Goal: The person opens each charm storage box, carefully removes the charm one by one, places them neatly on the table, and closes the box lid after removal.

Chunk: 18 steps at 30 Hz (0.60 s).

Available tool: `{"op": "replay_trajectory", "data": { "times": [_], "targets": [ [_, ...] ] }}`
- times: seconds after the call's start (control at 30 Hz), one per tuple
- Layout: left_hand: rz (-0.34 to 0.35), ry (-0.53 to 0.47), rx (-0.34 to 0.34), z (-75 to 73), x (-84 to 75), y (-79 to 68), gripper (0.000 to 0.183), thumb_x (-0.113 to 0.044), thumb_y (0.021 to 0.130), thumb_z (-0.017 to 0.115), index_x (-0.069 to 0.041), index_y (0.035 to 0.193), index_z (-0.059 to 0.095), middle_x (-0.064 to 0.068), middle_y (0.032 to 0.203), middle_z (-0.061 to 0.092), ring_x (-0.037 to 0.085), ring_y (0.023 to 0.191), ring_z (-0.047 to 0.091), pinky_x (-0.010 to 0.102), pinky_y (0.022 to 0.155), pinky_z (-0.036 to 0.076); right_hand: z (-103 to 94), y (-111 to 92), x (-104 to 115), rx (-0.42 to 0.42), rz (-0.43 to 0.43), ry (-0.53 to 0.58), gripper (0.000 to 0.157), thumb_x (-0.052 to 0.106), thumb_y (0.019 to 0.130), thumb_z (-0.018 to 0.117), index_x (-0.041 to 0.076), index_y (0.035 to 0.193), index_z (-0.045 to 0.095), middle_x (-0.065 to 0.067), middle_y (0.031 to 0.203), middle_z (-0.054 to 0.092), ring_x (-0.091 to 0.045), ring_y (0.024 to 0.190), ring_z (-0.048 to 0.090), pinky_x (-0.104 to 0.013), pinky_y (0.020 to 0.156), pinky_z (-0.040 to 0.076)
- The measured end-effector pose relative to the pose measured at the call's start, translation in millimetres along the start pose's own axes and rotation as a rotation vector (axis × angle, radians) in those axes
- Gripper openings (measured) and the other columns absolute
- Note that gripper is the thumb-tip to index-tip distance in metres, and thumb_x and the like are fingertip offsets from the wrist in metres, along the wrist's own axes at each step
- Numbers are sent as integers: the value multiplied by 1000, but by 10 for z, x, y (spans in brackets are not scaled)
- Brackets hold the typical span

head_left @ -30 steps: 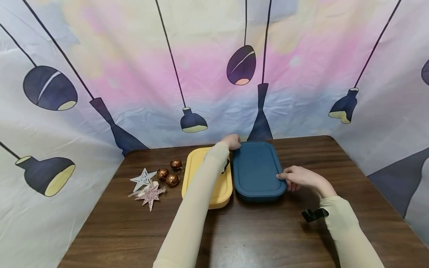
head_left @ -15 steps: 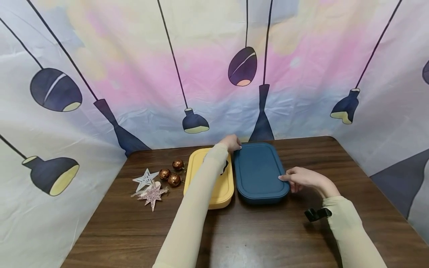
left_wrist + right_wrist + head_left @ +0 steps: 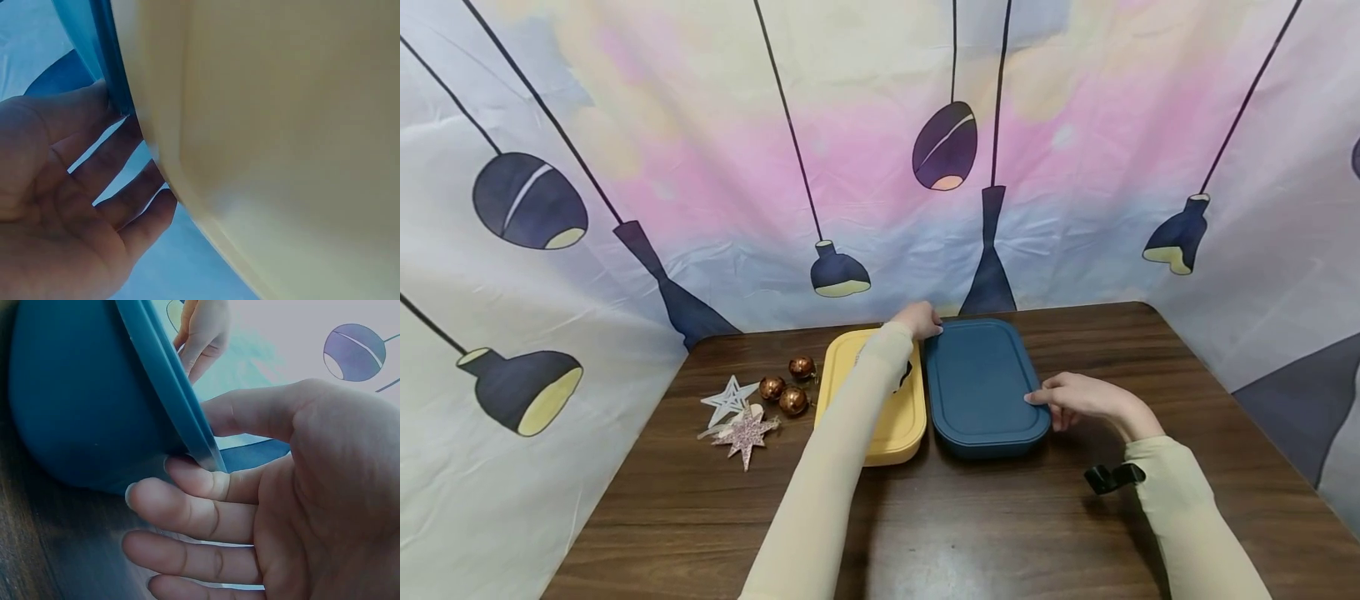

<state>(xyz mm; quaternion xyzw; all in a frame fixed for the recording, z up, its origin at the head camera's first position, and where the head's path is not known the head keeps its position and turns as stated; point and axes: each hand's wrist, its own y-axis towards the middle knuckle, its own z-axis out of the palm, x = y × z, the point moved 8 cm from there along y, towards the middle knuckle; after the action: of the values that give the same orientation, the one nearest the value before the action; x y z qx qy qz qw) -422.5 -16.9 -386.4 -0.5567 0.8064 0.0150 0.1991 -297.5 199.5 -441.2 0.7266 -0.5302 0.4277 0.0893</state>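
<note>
A dark blue food box with a fitted blue lid (image 3: 981,379) lies on the table. My right hand (image 3: 1078,398) pinches the lid's rim (image 3: 172,381) near its right front corner, thumb on top and index finger beneath. The other fingers spread below, along the box wall (image 3: 75,406). At the far left corner, my left hand (image 3: 917,319) grips the rim between thumb and fingers; in the left wrist view its fingers partly go behind the yellow box (image 3: 269,125). That yellow lidded box stands close by on the left, under my left forearm.
Left of the yellow box lie several Christmas ornaments: brown shiny balls (image 3: 793,400), a white star (image 3: 728,402) and a pink glittery star (image 3: 747,435). A printed cloth (image 3: 880,167) hangs behind the wooden table (image 3: 955,533).
The whole head view has shifted slightly, so everything appears a little farther right. Both hands keep their places on the blue box's lid, which still sits on the box.
</note>
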Motion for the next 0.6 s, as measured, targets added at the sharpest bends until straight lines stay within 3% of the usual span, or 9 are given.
{"op": "replay_trajectory", "data": {
  "times": [0.1,0.23,0.3,0.43,0.6],
  "targets": [
    [3,11,9,16,7,-8,35,-17,107,53,-7,138,62,10,141,59,25,122,59,36,98,50,-18,-13,6,-6,-8,-24,40,40,102,57,9,78,62,-3,68,63,-19,68,63,-37,66,52],
    [26,-13,8,12,39,-27,40,-19,108,47,-7,146,54,11,144,57,27,123,59,38,98,50,-76,-42,2,-32,-28,-70,45,46,104,53,7,87,67,-5,73,64,-20,71,63,-37,70,53],
    [40,-20,-27,-58,62,-70,41,-21,109,46,-7,147,53,11,143,57,27,122,60,39,98,49,-161,-63,10,-88,-51,-92,49,49,105,49,4,97,68,-5,77,65,-21,73,63,-38,71,52],
    [62,-34,-133,-313,129,-247,44,-28,109,46,-8,148,52,11,145,55,28,126,57,42,104,46,-478,-216,50,-350,-92,-129,57,52,106,43,1,119,65,-11,90,67,-24,78,63,-37,67,49],
    [94,-25,-301,-760,280,-574,46,-32,109,46,-9,149,50,11,150,50,30,136,48,46,113,38,-892,-585,207,-756,-200,-137,49,42,106,49,3,134,59,-21,112,66,-35,89,60,-47,71,46]
  ]
}}
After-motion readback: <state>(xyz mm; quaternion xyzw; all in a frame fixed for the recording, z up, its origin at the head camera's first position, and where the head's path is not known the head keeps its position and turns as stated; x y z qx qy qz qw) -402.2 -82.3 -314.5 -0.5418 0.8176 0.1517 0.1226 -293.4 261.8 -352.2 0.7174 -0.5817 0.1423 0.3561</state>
